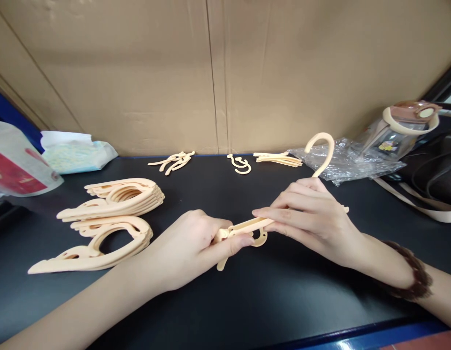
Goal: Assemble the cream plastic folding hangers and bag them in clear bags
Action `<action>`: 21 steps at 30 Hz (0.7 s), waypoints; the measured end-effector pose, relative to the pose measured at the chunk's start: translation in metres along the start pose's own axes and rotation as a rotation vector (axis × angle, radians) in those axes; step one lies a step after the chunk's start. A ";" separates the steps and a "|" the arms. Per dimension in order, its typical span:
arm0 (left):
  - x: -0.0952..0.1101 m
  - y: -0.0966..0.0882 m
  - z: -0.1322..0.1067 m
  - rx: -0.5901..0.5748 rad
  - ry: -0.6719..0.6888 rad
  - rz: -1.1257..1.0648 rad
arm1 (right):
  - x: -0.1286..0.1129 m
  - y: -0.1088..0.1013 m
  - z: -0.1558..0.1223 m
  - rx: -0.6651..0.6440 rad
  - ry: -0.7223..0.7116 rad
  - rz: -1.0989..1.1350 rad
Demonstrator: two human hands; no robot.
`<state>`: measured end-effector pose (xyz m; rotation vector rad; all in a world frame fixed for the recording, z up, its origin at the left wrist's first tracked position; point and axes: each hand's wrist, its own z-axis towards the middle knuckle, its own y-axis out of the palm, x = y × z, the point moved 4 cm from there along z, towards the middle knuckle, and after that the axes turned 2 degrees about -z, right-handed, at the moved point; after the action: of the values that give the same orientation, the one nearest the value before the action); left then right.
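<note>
from my station i see both grips closed on one cream hanger, held over the table between them. the left grip is clamped on its near-left end, thumb lying along the side; the right grip pinches the other part, fingers stretched along it. a hook rises above the right grip, though the fingers hide how it joins. a short tab hangs below the left grip, and a curved piece shows beneath the hanger, between the grips.

the step in hand looks to me like work at the joint by the left thumb. to do it well, i would let the right grip steady the length and press close to the joint, square on rather than prying, since thin plastic may flex or slip sideways. i would also hold the left elbow clear of the stacked hangers, left of that grip.
</note>
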<state>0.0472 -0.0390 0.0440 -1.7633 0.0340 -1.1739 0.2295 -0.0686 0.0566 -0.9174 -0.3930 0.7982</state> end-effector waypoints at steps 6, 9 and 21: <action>0.000 0.004 -0.002 -0.013 0.032 0.190 | -0.004 -0.004 -0.001 0.035 -0.058 -0.014; 0.000 0.007 -0.002 0.055 0.071 0.287 | -0.006 -0.005 -0.001 0.026 -0.067 -0.002; 0.007 0.012 -0.005 0.256 0.215 0.361 | -0.005 -0.016 -0.004 0.000 -0.092 -0.025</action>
<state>0.0525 -0.0525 0.0398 -1.3350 0.3038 -1.0447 0.2358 -0.0809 0.0679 -0.8765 -0.4843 0.8194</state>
